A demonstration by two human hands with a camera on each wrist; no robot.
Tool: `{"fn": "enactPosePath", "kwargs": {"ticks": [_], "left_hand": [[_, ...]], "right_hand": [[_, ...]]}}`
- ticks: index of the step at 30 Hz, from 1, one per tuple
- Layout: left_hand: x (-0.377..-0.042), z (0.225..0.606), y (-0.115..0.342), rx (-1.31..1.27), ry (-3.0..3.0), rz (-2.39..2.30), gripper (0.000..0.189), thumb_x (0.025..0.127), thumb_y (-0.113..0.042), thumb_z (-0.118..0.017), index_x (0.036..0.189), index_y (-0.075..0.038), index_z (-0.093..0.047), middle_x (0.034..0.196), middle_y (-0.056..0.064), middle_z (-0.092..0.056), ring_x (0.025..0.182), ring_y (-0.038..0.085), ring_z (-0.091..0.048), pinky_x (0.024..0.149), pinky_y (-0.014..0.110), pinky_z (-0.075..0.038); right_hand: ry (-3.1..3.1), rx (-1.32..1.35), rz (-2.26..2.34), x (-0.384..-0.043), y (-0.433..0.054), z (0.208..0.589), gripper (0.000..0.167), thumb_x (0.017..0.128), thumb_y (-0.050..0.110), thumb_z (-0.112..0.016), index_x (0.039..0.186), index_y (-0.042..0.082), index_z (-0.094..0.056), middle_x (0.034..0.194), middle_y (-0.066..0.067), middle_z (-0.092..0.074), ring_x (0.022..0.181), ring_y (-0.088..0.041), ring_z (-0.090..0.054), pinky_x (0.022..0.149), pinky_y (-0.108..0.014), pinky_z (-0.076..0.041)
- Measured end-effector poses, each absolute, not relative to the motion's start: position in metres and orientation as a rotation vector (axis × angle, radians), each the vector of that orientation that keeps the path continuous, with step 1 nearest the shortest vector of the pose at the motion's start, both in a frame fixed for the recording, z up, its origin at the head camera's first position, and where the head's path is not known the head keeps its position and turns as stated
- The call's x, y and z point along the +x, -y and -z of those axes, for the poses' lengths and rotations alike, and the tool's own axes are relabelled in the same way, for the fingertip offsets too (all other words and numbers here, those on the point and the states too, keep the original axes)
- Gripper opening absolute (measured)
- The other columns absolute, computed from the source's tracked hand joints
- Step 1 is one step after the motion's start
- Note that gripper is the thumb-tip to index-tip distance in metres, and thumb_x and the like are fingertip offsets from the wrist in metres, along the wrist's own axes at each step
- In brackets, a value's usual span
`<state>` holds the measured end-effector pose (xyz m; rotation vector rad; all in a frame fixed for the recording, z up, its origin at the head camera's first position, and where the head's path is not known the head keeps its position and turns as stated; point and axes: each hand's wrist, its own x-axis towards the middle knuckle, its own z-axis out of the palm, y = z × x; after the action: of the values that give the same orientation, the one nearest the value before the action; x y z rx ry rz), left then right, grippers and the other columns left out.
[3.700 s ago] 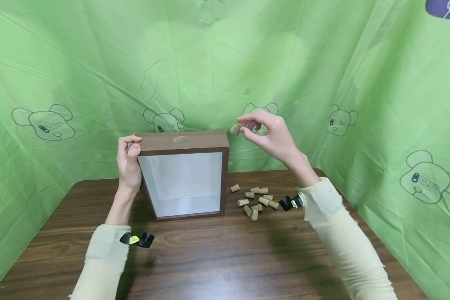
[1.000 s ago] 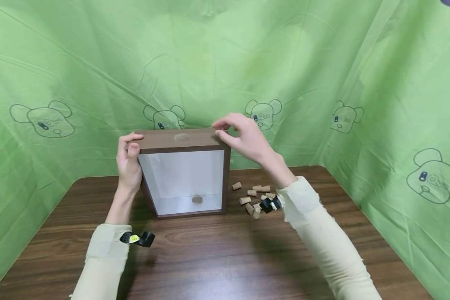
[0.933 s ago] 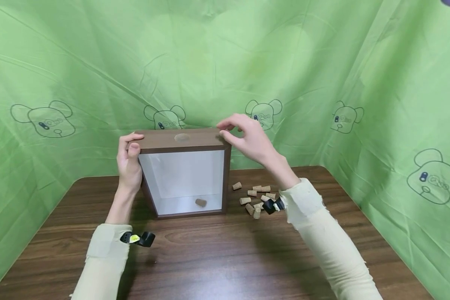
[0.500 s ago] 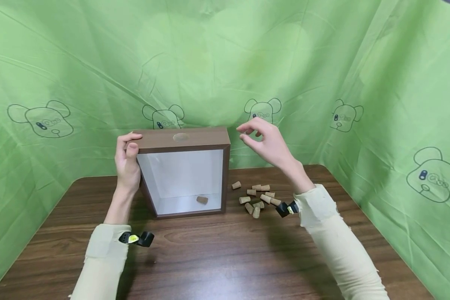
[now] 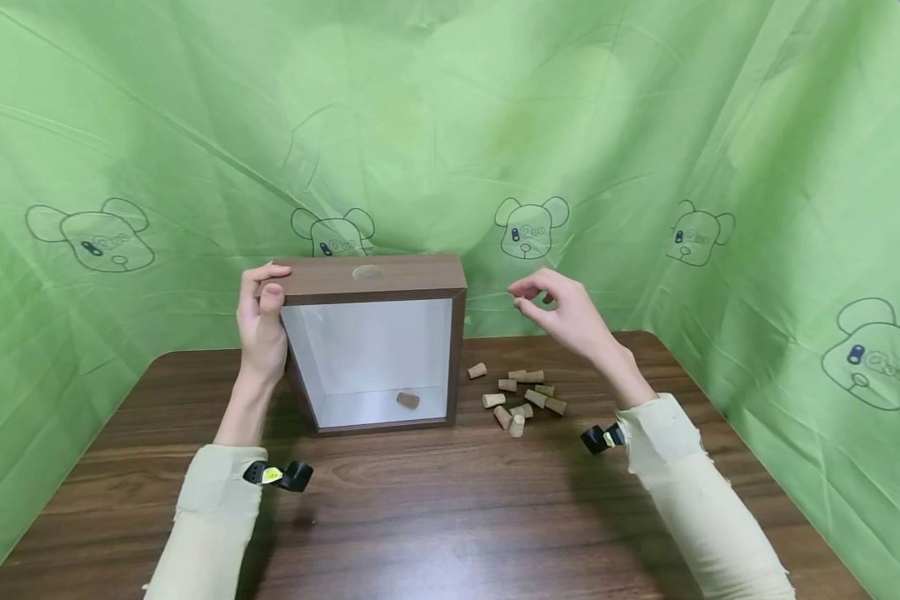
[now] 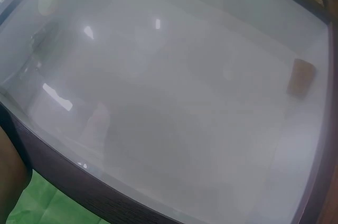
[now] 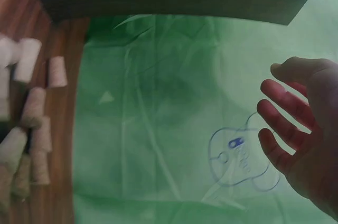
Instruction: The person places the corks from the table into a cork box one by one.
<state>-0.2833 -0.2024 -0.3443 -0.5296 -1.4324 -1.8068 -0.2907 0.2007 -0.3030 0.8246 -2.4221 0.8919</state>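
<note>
A brown wooden shadow box (image 5: pixel 457 358) with a clear front and white inside stands upright on the table. Its top edge has a round hole (image 5: pixel 367 272). My left hand (image 5: pixel 261 325) grips the box's upper left corner, thumb on the front side and fingers over the top. One cork (image 5: pixel 408 400) lies on the floor inside, also seen through the pane as a brown cork (image 6: pixel 301 78) in the left wrist view. To the right of the box, my right hand (image 5: pixel 566 312) hangs in the air above the loose corks (image 5: pixel 536 398), fingers loosely bent and holding nothing.
Several corks (image 7: pixel 34 108) lie scattered on the wooden table (image 5: pixel 390 517) just right of the box. A green cloth (image 5: pixel 435 125) with bear-head drawings hangs behind and at both sides. Each sleeve carries a small black wrist camera (image 5: pixel 277 475).
The cork pinched in my right hand earlier has dropped into the box and come to rest on its floor. My right hand has moved away to the right and lower. The left hand keeps its grip.
</note>
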Motion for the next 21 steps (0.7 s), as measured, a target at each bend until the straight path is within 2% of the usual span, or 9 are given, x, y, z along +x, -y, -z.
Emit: {"fn": "enactPosePath", "kwargs": {"ticks": [3,9,15,21], "left_hand": [[-0.283,0.345,0.203,-0.528,1.436,1.803,0.042,0.090,-0.047,-0.068,0.112,-0.010,-0.065,0.121,0.000,-0.059,0.140,0.033,-0.034,0.115,0.032,-0.021],[-0.282,0.344,0.202,-0.523,1.449,1.792,0.043,0.090,-0.048,-0.068,0.112,-0.011,-0.065,0.121,0.000,-0.059,0.141,0.032,-0.034,0.116,0.033,-0.020],[-0.281,0.343,0.202,-0.528,1.455,1.781,0.041,0.091,-0.047,-0.067,0.112,-0.012,-0.065,0.122,0.000,-0.060,0.141,0.033,-0.033,0.116,0.034,-0.020],[-0.283,0.345,0.203,-0.524,1.448,1.791,0.043,0.091,-0.048,-0.068,0.112,-0.011,-0.065,0.121,-0.001,-0.060,0.140,0.033,-0.034,0.116,0.033,-0.020]], "right_hand": [[2.447,0.807,-0.881,-0.291,-0.208,0.312,0.017,0.093,0.014,-0.068,0.109,0.011,-0.072,0.105,-0.003,-0.071,0.092,-0.016,-0.062,0.078,-0.040,-0.050],[2.504,0.771,-0.830,-0.292,-0.225,0.331,0.017,0.093,0.015,-0.069,0.110,0.013,-0.072,0.101,-0.001,-0.071,0.091,-0.015,-0.062,0.076,-0.034,-0.049],[2.544,0.761,-0.844,-0.294,-0.240,0.348,0.017,0.091,0.012,-0.069,0.107,0.011,-0.072,0.100,-0.002,-0.071,0.090,-0.015,-0.062,0.077,-0.040,-0.052],[2.599,0.755,-0.881,-0.298,-0.251,0.366,0.016,0.092,0.011,-0.068,0.107,0.011,-0.072,0.100,-0.001,-0.070,0.089,-0.014,-0.062,0.079,-0.041,-0.054]]}}
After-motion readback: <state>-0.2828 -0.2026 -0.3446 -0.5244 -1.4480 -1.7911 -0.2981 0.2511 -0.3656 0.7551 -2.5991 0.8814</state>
